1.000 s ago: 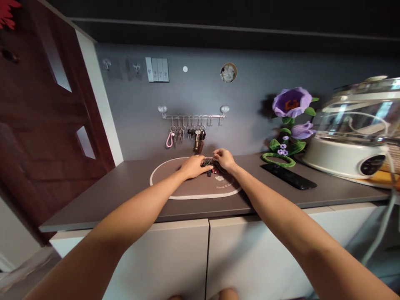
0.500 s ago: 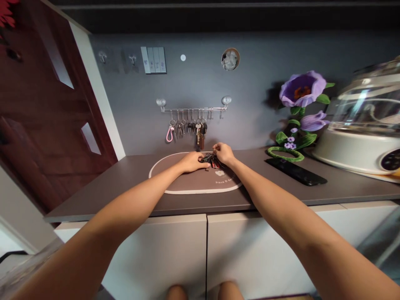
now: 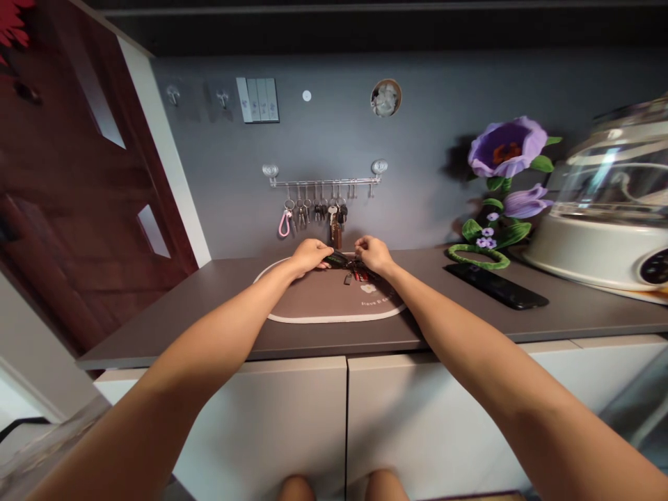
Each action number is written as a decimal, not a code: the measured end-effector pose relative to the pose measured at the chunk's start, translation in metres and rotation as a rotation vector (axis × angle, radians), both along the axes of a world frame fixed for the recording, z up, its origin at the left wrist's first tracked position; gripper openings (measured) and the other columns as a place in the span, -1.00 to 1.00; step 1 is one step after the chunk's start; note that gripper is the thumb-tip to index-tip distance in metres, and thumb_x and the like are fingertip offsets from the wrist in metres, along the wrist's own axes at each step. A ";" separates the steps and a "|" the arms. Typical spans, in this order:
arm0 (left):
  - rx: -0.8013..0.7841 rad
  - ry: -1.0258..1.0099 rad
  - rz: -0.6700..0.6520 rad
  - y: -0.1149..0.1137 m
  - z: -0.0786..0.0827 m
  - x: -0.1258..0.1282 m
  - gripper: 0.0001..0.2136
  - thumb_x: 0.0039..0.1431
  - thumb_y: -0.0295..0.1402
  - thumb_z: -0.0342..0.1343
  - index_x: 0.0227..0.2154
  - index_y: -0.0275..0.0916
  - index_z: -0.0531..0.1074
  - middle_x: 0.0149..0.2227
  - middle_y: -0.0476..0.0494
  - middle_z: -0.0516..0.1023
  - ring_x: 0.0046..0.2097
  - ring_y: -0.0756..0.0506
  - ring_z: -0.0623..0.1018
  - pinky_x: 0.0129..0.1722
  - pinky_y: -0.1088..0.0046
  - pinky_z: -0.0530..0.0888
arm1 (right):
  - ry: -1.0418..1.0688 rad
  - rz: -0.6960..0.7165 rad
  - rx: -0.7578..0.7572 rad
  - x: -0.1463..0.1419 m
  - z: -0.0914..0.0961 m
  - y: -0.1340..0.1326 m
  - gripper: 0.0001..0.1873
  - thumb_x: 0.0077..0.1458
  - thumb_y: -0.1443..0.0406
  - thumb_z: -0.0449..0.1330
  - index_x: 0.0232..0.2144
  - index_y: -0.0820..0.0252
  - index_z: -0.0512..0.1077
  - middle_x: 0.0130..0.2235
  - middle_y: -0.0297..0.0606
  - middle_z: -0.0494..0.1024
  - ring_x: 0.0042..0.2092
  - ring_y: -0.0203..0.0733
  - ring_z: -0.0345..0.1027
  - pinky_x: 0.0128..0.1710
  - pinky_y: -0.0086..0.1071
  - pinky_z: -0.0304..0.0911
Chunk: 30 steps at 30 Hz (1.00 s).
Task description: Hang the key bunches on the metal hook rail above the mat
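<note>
Both my hands reach over a brown oval mat (image 3: 313, 299) on the dark counter (image 3: 209, 306). My left hand (image 3: 309, 253) and my right hand (image 3: 373, 255) are closed on the two ends of a dark bunch of keys (image 3: 344, 264), lifted slightly above the mat. A small key and a red tag hang down from the bunch. Just behind, a metal hook rail (image 3: 323, 182) on the grey wall carries several key sets, one with a pink loop (image 3: 283, 224).
A black remote (image 3: 495, 286) lies right of the mat. A purple fabric flower (image 3: 504, 156) with a green base stands behind it. A white appliance with a glass lid (image 3: 605, 209) fills the right. A dark red door (image 3: 67, 181) is on the left. White cabinet doors (image 3: 344, 424) are below.
My hands have lifted the key bunch off the mat and pulled apart a little, my left hand moving back and left. The view has shifted slightly.
</note>
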<state>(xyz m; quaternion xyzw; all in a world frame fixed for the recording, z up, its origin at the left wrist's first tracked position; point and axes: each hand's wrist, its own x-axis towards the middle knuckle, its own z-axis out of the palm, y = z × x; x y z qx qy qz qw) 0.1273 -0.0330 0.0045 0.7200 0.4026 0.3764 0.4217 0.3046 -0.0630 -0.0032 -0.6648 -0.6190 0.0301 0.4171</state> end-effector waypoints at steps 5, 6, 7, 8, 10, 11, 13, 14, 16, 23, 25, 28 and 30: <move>0.009 -0.106 0.051 -0.001 0.012 -0.005 -0.84 0.04 -0.33 0.08 -0.51 -0.36 0.36 -0.65 -0.06 0.42 -0.59 0.07 0.44 -0.53 0.60 0.41 | -0.008 0.045 0.014 -0.004 0.002 -0.004 -0.84 -0.01 0.36 0.07 -0.35 0.23 0.41 -0.36 -0.26 0.51 -0.34 -0.33 0.33 -0.26 -0.46 0.18; 0.015 -0.121 0.061 -0.001 0.013 -0.006 -0.83 0.05 -0.32 0.07 -0.52 -0.35 0.35 -0.67 -0.05 0.41 -0.60 0.08 0.43 -0.54 0.60 0.41 | -0.007 0.061 0.015 -0.005 0.003 -0.005 -0.84 0.00 0.35 0.07 -0.34 0.23 0.41 -0.36 -0.26 0.51 -0.34 -0.33 0.33 -0.26 -0.46 0.18; 0.020 -0.135 0.072 -0.001 0.015 -0.007 -0.81 0.06 -0.32 0.06 -0.54 -0.35 0.34 -0.68 -0.04 0.39 -0.61 0.08 0.41 -0.55 0.60 0.40 | -0.007 0.077 0.015 -0.006 0.003 -0.006 -0.84 0.00 0.35 0.06 -0.34 0.23 0.41 -0.36 -0.27 0.51 -0.35 -0.33 0.33 -0.27 -0.47 0.17; 0.021 -0.149 0.085 -0.001 0.016 -0.007 -0.80 0.07 -0.32 0.05 -0.55 -0.35 0.33 -0.68 -0.04 0.38 -0.62 0.09 0.40 -0.57 0.60 0.39 | -0.009 0.094 0.017 -0.007 0.004 -0.007 -0.84 0.01 0.35 0.06 -0.34 0.23 0.41 -0.36 -0.28 0.51 -0.35 -0.34 0.32 -0.27 -0.47 0.17; 0.014 -0.179 0.114 -0.001 0.019 -0.009 -0.79 0.09 -0.32 0.02 -0.56 -0.35 0.32 -0.69 -0.03 0.37 -0.64 0.09 0.39 -0.59 0.60 0.38 | -0.026 0.126 0.020 -0.009 0.005 -0.009 -0.84 0.02 0.33 0.05 -0.34 0.22 0.40 -0.36 -0.29 0.50 -0.36 -0.35 0.31 -0.28 -0.48 0.16; 0.008 -0.198 0.126 -0.001 0.020 -0.009 -0.79 0.10 -0.31 0.01 -0.55 -0.35 0.32 -0.68 -0.04 0.37 -0.64 0.09 0.38 -0.59 0.60 0.37 | -0.038 0.138 0.022 -0.010 0.006 -0.010 -0.84 0.02 0.33 0.05 -0.34 0.21 0.40 -0.36 -0.30 0.50 -0.37 -0.35 0.30 -0.29 -0.48 0.15; -0.006 -0.243 0.145 -0.001 0.023 -0.010 -0.79 0.11 -0.31 0.00 -0.54 -0.35 0.32 -0.67 -0.04 0.37 -0.64 0.09 0.38 -0.59 0.60 0.38 | -0.054 0.160 0.028 -0.012 0.008 -0.013 -0.84 0.03 0.31 0.05 -0.34 0.21 0.40 -0.37 -0.31 0.50 -0.37 -0.34 0.29 -0.29 -0.48 0.14; -0.017 -0.268 0.151 -0.001 0.024 -0.011 -0.79 0.11 -0.31 0.00 -0.53 -0.35 0.32 -0.67 -0.04 0.37 -0.63 0.09 0.39 -0.58 0.59 0.38 | -0.056 0.172 0.033 -0.013 0.009 -0.014 -0.83 0.03 0.30 0.05 -0.35 0.21 0.40 -0.37 -0.31 0.49 -0.37 -0.34 0.28 -0.30 -0.48 0.14; -0.048 -0.323 0.162 -0.001 0.025 -0.011 -0.80 0.11 -0.31 0.01 -0.52 -0.35 0.31 -0.67 -0.04 0.37 -0.62 0.08 0.40 -0.56 0.58 0.40 | -0.045 0.199 0.043 -0.014 0.010 -0.017 -0.83 0.03 0.27 0.05 -0.34 0.21 0.40 -0.36 -0.32 0.49 -0.37 -0.35 0.28 -0.30 -0.48 0.13; -0.176 -0.523 0.174 -0.004 0.030 -0.012 -0.84 0.12 -0.34 0.02 -0.47 -0.35 0.29 -0.66 -0.05 0.38 -0.61 0.07 0.42 -0.54 0.55 0.44 | 0.023 0.312 0.071 -0.017 0.014 -0.022 -0.78 0.04 0.23 0.03 -0.30 0.19 0.38 -0.35 -0.33 0.48 -0.35 -0.34 0.28 -0.29 -0.48 0.15; -0.210 -0.578 0.175 -0.005 0.031 -0.012 -0.85 0.11 -0.35 0.02 -0.45 -0.36 0.29 -0.64 -0.06 0.40 -0.60 0.07 0.43 -0.53 0.55 0.44 | 0.062 0.343 0.087 -0.016 0.013 -0.021 -0.77 0.05 0.22 0.01 -0.30 0.19 0.37 -0.35 -0.33 0.48 -0.35 -0.34 0.28 -0.28 -0.47 0.16; -0.257 -0.653 0.162 -0.004 0.031 -0.013 -0.86 0.12 -0.35 0.02 -0.43 -0.36 0.29 -0.62 -0.09 0.41 -0.57 0.06 0.45 -0.51 0.55 0.45 | 0.130 0.380 0.115 -0.015 0.012 -0.017 -0.74 0.06 0.18 -0.02 -0.31 0.19 0.37 -0.36 -0.34 0.46 -0.35 -0.34 0.27 -0.29 -0.47 0.16; -0.287 -0.702 0.147 -0.002 0.030 -0.013 -0.85 0.12 -0.36 0.03 -0.42 -0.37 0.29 -0.61 -0.11 0.43 -0.56 0.05 0.45 -0.49 0.54 0.46 | 0.177 0.401 0.126 -0.014 0.010 -0.014 -0.71 0.06 0.14 -0.03 -0.33 0.19 0.36 -0.40 -0.35 0.44 -0.37 -0.34 0.25 -0.31 -0.47 0.16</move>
